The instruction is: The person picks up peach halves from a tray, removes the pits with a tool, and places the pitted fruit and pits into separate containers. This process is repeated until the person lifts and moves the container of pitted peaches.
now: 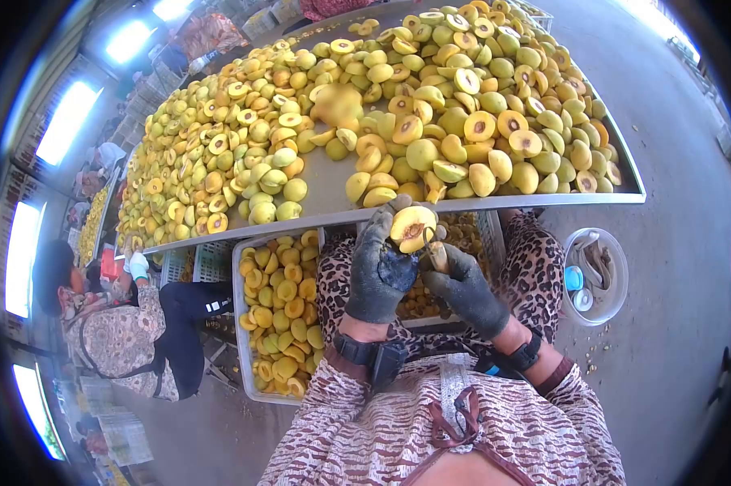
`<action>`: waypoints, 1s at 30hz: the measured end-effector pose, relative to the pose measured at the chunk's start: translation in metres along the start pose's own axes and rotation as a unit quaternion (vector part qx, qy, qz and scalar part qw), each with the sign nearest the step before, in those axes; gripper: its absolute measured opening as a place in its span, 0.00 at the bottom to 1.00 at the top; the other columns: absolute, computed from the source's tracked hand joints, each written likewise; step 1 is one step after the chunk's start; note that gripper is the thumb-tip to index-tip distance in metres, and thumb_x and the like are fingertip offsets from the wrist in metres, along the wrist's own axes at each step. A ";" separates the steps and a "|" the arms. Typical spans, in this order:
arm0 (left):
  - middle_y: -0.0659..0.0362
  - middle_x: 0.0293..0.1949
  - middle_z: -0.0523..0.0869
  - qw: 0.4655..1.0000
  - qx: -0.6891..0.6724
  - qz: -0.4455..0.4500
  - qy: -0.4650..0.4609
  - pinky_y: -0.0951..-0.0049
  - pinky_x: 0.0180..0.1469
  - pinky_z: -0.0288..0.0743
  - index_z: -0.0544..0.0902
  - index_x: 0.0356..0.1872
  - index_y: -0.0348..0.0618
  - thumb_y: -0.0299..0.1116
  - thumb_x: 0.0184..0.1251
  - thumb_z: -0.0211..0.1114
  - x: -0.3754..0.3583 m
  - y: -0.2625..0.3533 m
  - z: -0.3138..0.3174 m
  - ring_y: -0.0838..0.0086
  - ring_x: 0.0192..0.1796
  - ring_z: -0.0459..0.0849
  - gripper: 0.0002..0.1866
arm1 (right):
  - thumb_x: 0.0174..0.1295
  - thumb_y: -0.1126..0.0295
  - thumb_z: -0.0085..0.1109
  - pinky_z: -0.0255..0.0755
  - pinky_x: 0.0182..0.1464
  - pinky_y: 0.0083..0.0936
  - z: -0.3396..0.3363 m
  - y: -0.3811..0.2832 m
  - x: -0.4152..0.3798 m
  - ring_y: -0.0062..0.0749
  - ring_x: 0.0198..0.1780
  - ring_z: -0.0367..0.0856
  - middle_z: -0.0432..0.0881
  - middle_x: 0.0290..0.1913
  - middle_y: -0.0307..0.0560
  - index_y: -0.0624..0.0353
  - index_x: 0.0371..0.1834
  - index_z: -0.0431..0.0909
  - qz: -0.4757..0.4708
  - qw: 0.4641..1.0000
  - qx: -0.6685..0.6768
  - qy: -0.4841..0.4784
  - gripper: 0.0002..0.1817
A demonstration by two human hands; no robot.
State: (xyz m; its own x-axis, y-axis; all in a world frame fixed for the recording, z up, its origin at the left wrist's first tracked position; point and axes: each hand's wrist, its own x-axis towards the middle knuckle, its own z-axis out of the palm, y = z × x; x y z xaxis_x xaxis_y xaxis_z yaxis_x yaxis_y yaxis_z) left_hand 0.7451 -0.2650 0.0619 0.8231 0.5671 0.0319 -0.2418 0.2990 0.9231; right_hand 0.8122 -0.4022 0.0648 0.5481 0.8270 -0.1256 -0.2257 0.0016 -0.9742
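Head view: gloved left hand [379, 271] grips yellow halved peach [412, 227], pit showing; right hand [465, 290] clasps small tool [438, 255].

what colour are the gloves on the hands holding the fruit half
Dark grey gloves, clearest in the head view.

Dark grey gloves [379, 271] hold a yellow peach half [412, 228]; leopard-print trousers [534, 271], brown-and-white striped top [365, 429].

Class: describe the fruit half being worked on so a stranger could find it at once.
Start at the long metal table heaped with yellow fruit. Just below its near edge, the gloved left hand holds a fruit half. Unlike the others, it is lifted off the table.
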 end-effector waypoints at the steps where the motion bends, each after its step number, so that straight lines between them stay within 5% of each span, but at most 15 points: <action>1: 0.49 0.54 0.80 0.997 0.068 0.025 0.015 0.66 0.58 0.77 0.70 0.60 0.30 0.23 0.69 0.57 -0.001 -0.004 0.002 0.64 0.55 0.81 0.20 | 0.57 0.77 0.54 0.65 0.25 0.17 -0.002 0.000 -0.001 0.12 0.25 0.68 0.73 0.27 0.33 0.63 0.40 0.74 -0.001 1.000 0.007 0.010 0.08; 3: 0.49 0.53 0.80 0.996 0.017 0.075 -0.041 0.67 0.59 0.76 0.71 0.59 0.29 0.23 0.70 0.55 -0.007 0.008 0.019 0.65 0.54 0.81 0.18 | 0.57 0.77 0.54 0.64 0.25 0.16 -0.004 0.015 0.003 0.11 0.26 0.68 0.73 0.27 0.32 0.63 0.40 0.74 -0.011 1.000 0.010 0.024 0.08; 5: 0.48 0.53 0.81 0.987 0.102 0.114 -0.043 0.68 0.59 0.75 0.73 0.57 0.29 0.22 0.72 0.52 -0.007 0.009 0.023 0.66 0.53 0.81 0.16 | 0.61 0.76 0.53 0.67 0.21 0.11 -0.004 0.021 0.010 0.11 0.22 0.72 0.75 0.29 0.32 0.62 0.48 0.74 -0.129 0.991 -0.015 0.024 0.12; 7: 0.47 0.53 0.80 0.980 0.101 0.168 -0.038 0.68 0.59 0.75 0.72 0.58 0.28 0.23 0.73 0.50 -0.006 0.005 0.021 0.65 0.54 0.81 0.15 | 0.59 0.77 0.53 0.67 0.26 0.15 -0.006 0.007 0.004 0.13 0.26 0.70 0.74 0.28 0.33 0.63 0.44 0.74 -0.068 0.998 0.013 0.013 0.10; 9: 0.47 0.53 0.80 0.981 0.106 0.161 -0.030 0.67 0.59 0.76 0.73 0.56 0.28 0.23 0.74 0.50 -0.008 -0.003 0.015 0.66 0.53 0.81 0.14 | 0.57 0.78 0.54 0.67 0.31 0.19 -0.003 0.009 0.003 0.14 0.30 0.69 0.73 0.28 0.34 0.65 0.40 0.74 0.002 0.999 0.044 -0.004 0.08; 11: 0.48 0.52 0.80 0.981 0.108 0.157 -0.022 0.67 0.58 0.77 0.73 0.55 0.28 0.23 0.74 0.49 -0.008 -0.010 0.011 0.66 0.53 0.81 0.13 | 0.57 0.78 0.53 0.70 0.35 0.23 -0.001 0.029 0.011 0.18 0.32 0.72 0.76 0.29 0.40 0.67 0.43 0.74 -0.095 0.995 -0.035 0.015 0.10; 13: 0.48 0.50 0.80 0.997 -0.037 0.066 -0.013 0.63 0.61 0.75 0.74 0.56 0.32 0.39 0.79 0.46 -0.008 -0.018 0.007 0.61 0.53 0.81 0.20 | 0.56 0.79 0.53 0.70 0.36 0.25 0.003 0.037 0.011 0.19 0.34 0.73 0.78 0.31 0.43 0.67 0.44 0.74 -0.136 0.990 -0.043 0.018 0.12; 15: 0.48 0.47 0.81 0.984 0.117 0.121 0.054 0.61 0.58 0.78 0.76 0.50 0.33 0.42 0.79 0.45 -0.005 -0.021 0.009 0.60 0.51 0.82 0.20 | 0.56 0.79 0.53 0.71 0.38 0.26 0.009 0.040 0.012 0.21 0.35 0.74 0.79 0.33 0.46 0.68 0.46 0.74 -0.177 0.983 -0.049 0.015 0.14; 18: 0.50 0.41 0.82 0.991 0.052 0.121 0.033 0.62 0.53 0.81 0.77 0.46 0.34 0.41 0.78 0.48 -0.005 -0.021 0.007 0.61 0.46 0.84 0.18 | 0.56 0.81 0.53 0.72 0.39 0.26 0.008 0.044 0.013 0.20 0.37 0.75 0.81 0.35 0.49 0.68 0.49 0.74 -0.180 0.980 -0.091 -0.007 0.15; 22: 0.58 0.30 0.84 0.935 0.182 0.287 0.103 0.74 0.39 0.78 0.81 0.35 0.37 0.35 0.76 0.52 -0.009 0.006 0.027 0.75 0.35 0.83 0.14 | 0.62 0.78 0.60 0.72 0.44 0.21 0.007 0.054 0.017 0.18 0.41 0.74 0.81 0.39 0.36 0.65 0.44 0.77 -0.182 0.979 -0.089 -0.023 0.09; 24: 0.61 0.28 0.84 0.937 0.148 0.276 0.154 0.76 0.34 0.75 0.82 0.30 0.38 0.36 0.73 0.56 -0.005 0.006 0.027 0.79 0.31 0.81 0.14 | 0.61 0.79 0.60 0.73 0.42 0.19 0.000 0.066 0.029 0.17 0.39 0.75 0.81 0.39 0.36 0.61 0.44 0.78 -0.183 0.976 -0.103 -0.056 0.09; 25: 0.62 0.27 0.84 0.961 -0.009 0.217 0.172 0.77 0.32 0.74 0.82 0.28 0.38 0.37 0.72 0.58 0.000 -0.002 0.029 0.81 0.28 0.79 0.15 | 0.60 0.80 0.61 0.73 0.40 0.17 -0.001 0.070 0.030 0.17 0.38 0.76 0.81 0.39 0.36 0.60 0.44 0.78 -0.181 0.976 -0.102 -0.070 0.09; 27: 0.64 0.26 0.83 0.981 -0.071 0.154 0.095 0.80 0.30 0.74 0.82 0.27 0.37 0.38 0.70 0.63 0.002 0.001 0.023 0.85 0.27 0.78 0.15 | 0.60 0.77 0.62 0.74 0.44 0.21 0.007 0.060 0.028 0.19 0.42 0.78 0.82 0.42 0.37 0.62 0.47 0.79 0.002 0.994 0.050 -0.099 0.11; 30: 0.64 0.19 0.82 0.987 -0.076 0.132 0.052 0.78 0.27 0.72 0.82 0.20 0.39 0.41 0.70 0.62 -0.005 0.016 0.014 0.82 0.22 0.77 0.19 | 0.58 0.76 0.65 0.75 0.43 0.21 -0.003 0.036 0.021 0.24 0.39 0.80 0.82 0.41 0.40 0.60 0.45 0.79 0.106 0.980 0.068 -0.151 0.12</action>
State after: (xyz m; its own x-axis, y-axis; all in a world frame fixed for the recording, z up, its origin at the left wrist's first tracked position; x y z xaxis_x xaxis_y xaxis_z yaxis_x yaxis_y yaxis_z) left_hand 0.7443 -0.2736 0.0817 0.6659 0.7140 0.2163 -0.5210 0.2375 0.8199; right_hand 0.8177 -0.3863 0.0262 0.2172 0.9457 -0.2418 -0.4264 -0.1309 -0.8950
